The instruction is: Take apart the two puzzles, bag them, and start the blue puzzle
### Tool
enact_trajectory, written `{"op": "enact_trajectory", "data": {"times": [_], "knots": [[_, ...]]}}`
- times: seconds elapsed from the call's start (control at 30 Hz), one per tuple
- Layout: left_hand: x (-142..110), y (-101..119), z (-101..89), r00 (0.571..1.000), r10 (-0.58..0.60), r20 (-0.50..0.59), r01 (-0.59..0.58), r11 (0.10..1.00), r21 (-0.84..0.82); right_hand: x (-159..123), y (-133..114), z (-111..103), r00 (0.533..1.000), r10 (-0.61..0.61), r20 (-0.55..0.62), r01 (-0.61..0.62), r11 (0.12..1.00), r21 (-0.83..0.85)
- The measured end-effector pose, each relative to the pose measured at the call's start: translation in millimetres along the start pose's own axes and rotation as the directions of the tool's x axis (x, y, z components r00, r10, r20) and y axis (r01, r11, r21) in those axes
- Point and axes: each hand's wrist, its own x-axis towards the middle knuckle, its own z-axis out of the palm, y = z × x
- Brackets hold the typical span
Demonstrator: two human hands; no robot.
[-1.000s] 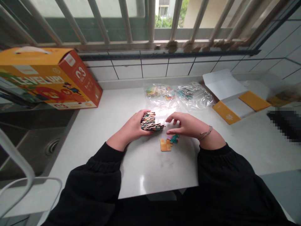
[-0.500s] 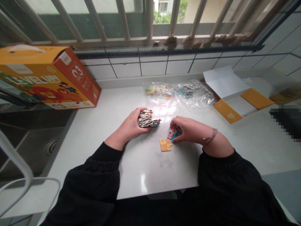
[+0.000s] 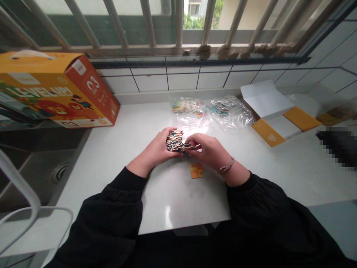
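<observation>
A thick stack of jigsaw puzzle pieces (image 3: 174, 140) is held edge-up above the counter by my left hand (image 3: 160, 147), its fingers wrapped round the far and near sides. At the stack's right end, my right hand (image 3: 202, 146) pinches a puzzle piece (image 3: 193, 147) between thumb and fingers. That piece shows mostly as a thin edge, and I cannot tell whether it is apart from the stack. Just below my right hand, a yellow-orange puzzle piece (image 3: 197, 171) lies flat on the white counter (image 3: 184, 201).
Two clear bags of pieces, one on the left (image 3: 189, 109) and one on the right (image 3: 231, 111), lie near the tiled wall. An opened yellow box (image 3: 269, 132) is at right. A large orange box (image 3: 92, 93) stands at left by the sink (image 3: 33, 163).
My right hand has moved left and slightly up, from beside the yellow piece to the stack. The colourful piece it held no longer shows its face. My left hand has barely moved.
</observation>
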Motion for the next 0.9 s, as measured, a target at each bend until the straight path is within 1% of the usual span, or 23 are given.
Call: {"op": "enact_trajectory", "data": {"times": [0.1,0.17,0.23,0.27,0.3,0.37,0.4,0.43,0.5,0.57,0.73,0.8,0.9], "knots": [[-0.3,1.3,0.9,1.000,0.005,-0.022,-0.005,1.000,0.014,0.6,-1.0,-1.2,1.000,-0.007,-0.024,0.006,0.999,-0.042],[-0.5,2.3,1.2,1.000,0.006,-0.024,-0.005,1.000,0.026,-1.2,-0.6,-12.0,0.999,0.010,-0.047,-0.013,0.998,-0.063],[-0.8,3.1,1.0,1.000,0.007,-0.022,-0.007,0.999,0.036,-5.4,1.7,-27.8,0.998,0.064,-0.017,-0.066,0.993,-0.100],[-1.0,3.5,0.9,1.000,0.007,-0.021,-0.006,0.999,0.038,-8.2,3.4,-35.8,0.994,0.100,0.039,-0.095,0.988,-0.125],[-1.1,3.7,0.7,1.000,0.005,-0.022,-0.005,0.999,0.036,-11.2,5.3,-42.8,0.983,0.133,0.126,-0.114,0.983,-0.141],[-1.4,4.0,0.3,1.000,0.000,-0.022,0.001,1.000,0.027,-17.1,8.2,-51.4,0.936,0.168,0.308,-0.126,0.981,-0.150],[-1.5,4.0,0.2,1.000,-0.003,-0.021,0.004,1.000,0.023,-19.5,8.6,-52.6,0.911,0.164,0.380,-0.118,0.983,-0.142],[-1.6,4.1,0.1,1.000,-0.005,-0.020,0.005,1.000,0.020,-21.3,8.0,-52.0,0.890,0.149,0.430,-0.102,0.986,-0.130],[-1.6,4.0,0.1,1.000,-0.007,-0.020,0.008,1.000,0.018,-23.0,4.3,-47.2,0.869,0.110,0.483,-0.065,0.992,-0.109],[-1.5,4.0,0.2,1.000,-0.010,-0.022,0.010,1.000,0.012,-22.9,-1.2,-41.6,0.859,0.097,0.502,-0.049,0.993,-0.109],[-1.0,3.5,0.5,1.000,-0.021,-0.015,0.021,1.000,-0.006,-22.4,-9.0,-37.8,0.844,0.133,0.519,-0.081,0.989,-0.120],[-0.8,3.0,0.8,1.000,-0.027,-0.011,0.027,0.999,-0.022,-22.6,-8.9,-38.5,0.854,0.137,0.503,-0.104,0.990,-0.092],[-0.7,2.3,1.4,1.000,-0.028,-0.013,0.027,0.999,-0.034,-21.1,-9.5,-38.7,0.890,0.103,0.444,-0.089,0.995,-0.053]]}}
